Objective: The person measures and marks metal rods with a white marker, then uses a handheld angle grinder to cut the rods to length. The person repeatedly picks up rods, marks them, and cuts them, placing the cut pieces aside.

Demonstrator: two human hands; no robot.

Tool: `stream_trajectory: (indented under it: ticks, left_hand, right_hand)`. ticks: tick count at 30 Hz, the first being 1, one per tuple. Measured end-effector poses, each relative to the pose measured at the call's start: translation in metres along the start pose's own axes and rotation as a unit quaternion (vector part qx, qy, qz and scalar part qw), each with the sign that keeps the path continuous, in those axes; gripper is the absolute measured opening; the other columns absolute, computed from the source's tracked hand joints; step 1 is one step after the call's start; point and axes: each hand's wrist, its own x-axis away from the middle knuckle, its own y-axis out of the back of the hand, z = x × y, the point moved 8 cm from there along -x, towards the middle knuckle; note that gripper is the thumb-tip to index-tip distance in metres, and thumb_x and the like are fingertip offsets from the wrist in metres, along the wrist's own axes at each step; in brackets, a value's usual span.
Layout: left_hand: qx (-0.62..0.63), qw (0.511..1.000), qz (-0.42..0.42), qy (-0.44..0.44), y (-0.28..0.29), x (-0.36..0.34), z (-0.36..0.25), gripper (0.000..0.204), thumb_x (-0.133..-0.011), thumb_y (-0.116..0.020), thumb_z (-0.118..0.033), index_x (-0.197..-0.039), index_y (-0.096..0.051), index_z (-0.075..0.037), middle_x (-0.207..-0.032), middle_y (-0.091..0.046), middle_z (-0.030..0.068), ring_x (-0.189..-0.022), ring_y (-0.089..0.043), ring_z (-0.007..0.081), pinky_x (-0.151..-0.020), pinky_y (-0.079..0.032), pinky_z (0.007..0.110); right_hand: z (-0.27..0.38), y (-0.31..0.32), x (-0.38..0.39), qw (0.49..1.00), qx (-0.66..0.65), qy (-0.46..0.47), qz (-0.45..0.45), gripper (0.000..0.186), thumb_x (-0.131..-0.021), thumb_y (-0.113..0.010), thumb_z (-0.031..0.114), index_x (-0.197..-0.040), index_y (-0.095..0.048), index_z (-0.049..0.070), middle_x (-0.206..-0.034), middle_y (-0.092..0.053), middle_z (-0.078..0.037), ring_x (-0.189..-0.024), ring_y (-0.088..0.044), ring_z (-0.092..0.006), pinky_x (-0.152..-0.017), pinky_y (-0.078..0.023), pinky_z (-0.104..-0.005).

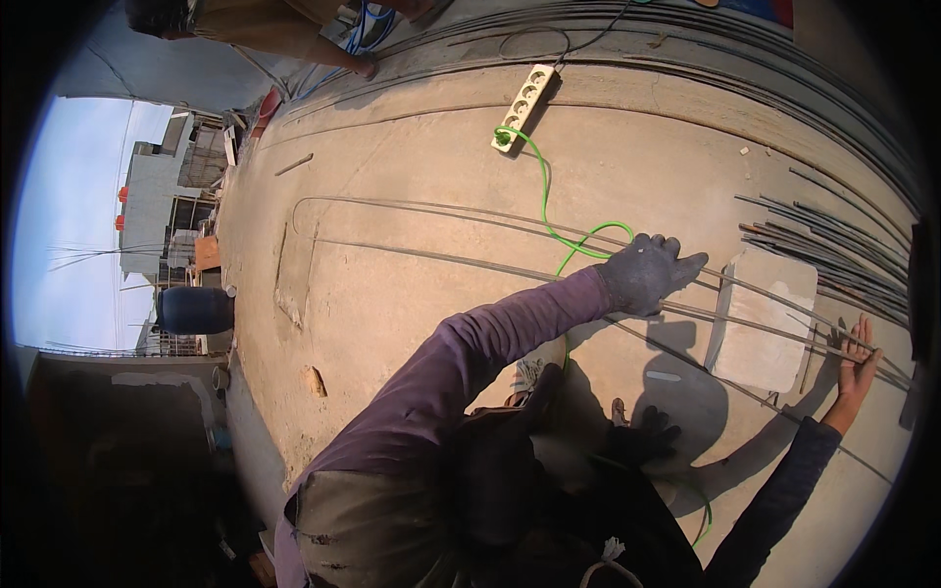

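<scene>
Left hand point(647, 275) outstretched; right hand point(859, 363) apparently cupping rods point(431, 257)

"Could you see how the left hand point(652, 274) gripped, towards 3 o'clock?"

"No, its palm was hidden, and it covered a stretch of the long rods point(431, 256)."

"And the right hand point(860, 355), just past 3?"

"I couldn't tell how firmly it held them. Their ends got lost near the dark rim."

"The green cord point(545, 186)?"

"It slipped behind the purple sleeve point(529, 318); another bit showed between 4 and 5 o'clock."

"Who was at 11?"

"A person point(260, 29), cut off by the upper edge."

"The dark room point(108, 470) at 8?"

"Too shadowy to make out. The buildings point(152, 201) between 9 and 10 were too small for detail."
</scene>
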Motion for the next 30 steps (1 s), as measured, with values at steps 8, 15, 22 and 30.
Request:
stream_trajectory:
  ticks: [8,15,22,30]
  left_hand:
    - [-0.05,0.999,0.01,0.007,-0.017,-0.005,0.001,0.102,-0.076,-0.082,-0.043,-0.159,-0.03,-0.013,-0.114,-0.057,0.0178,-0.104,-0.06,0.0345,-0.088,-0.049,0.049]
    - [-0.05,0.996,0.067,-0.019,-0.009,-0.012,-0.008,0.1,-0.075,-0.082,-0.033,-0.156,-0.03,-0.006,-0.113,-0.058,0.0246,-0.103,-0.061,0.0423,-0.091,-0.051,0.054]
    - [-0.032,0.998,0.047,-0.007,-0.009,-0.009,-0.006,0.102,-0.074,-0.082,-0.037,-0.157,-0.031,-0.006,-0.115,-0.06,0.0245,-0.105,-0.063,0.0421,-0.092,-0.052,0.054]
    - [-0.023,1.0,0.007,-0.013,0.0,-0.013,-0.019,0.113,-0.071,-0.088,-0.05,-0.158,-0.033,-0.002,-0.119,-0.061,0.0264,-0.109,-0.064,0.0417,-0.093,-0.054,0.052]
  right_hand:
    - [0.001,-0.021,0.014,0.999,0.039,0.0,0.025,0.076,-0.112,-0.017,0.057,-0.143,-0.055,-0.002,-0.141,-0.063,-0.014,-0.117,-0.062,-0.0236,-0.103,-0.051,-0.0407]
    - [0.001,-0.029,0.023,0.998,-0.031,-0.008,0.055,0.076,-0.112,-0.018,0.057,-0.136,-0.057,-0.004,-0.136,-0.065,-0.017,-0.107,-0.067,-0.0268,-0.093,-0.054,-0.0424]
    - [-0.002,-0.013,0.034,0.999,0.032,-0.002,-0.023,0.089,-0.104,-0.034,0.071,-0.149,-0.038,-0.006,-0.132,-0.063,-0.029,-0.114,-0.067,-0.0334,-0.089,-0.057,-0.0455]
    - [0.03,0.113,0.181,0.97,0.183,0.095,-0.127,0.08,-0.105,-0.044,0.064,-0.14,-0.051,-0.006,-0.116,-0.068,-0.018,-0.101,-0.069,-0.0222,-0.082,-0.058,-0.0353]
